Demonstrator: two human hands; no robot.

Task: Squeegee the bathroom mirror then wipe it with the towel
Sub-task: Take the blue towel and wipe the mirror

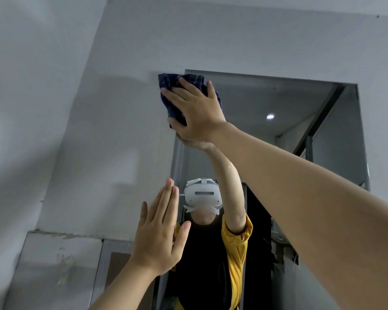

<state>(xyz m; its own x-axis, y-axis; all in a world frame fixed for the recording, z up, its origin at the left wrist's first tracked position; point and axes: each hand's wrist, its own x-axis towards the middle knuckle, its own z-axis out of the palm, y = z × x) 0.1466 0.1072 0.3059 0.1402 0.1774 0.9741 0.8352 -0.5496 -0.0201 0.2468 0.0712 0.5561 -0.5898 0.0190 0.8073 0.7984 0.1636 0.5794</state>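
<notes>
A dark blue towel [169, 101] is pressed flat against the bathroom mirror [278, 104], high up and left of centre. My right hand [195, 113] lies spread over the towel and holds it to the glass, with the arm reaching up from the lower right. Its reflection meets it just below the palm. My left hand [159, 231] is raised lower down, flat with the fingers straight and nothing in it, close to the glass. I cannot tell whether it touches. No squeegee is in view.
The mirror reflects a person in a white headset [202, 194] and a yellow sleeve, a doorway behind them and a ceiling light [270, 116]. A grey wall [31, 108] fills the left side. A pale panel [61, 265] sits at lower left.
</notes>
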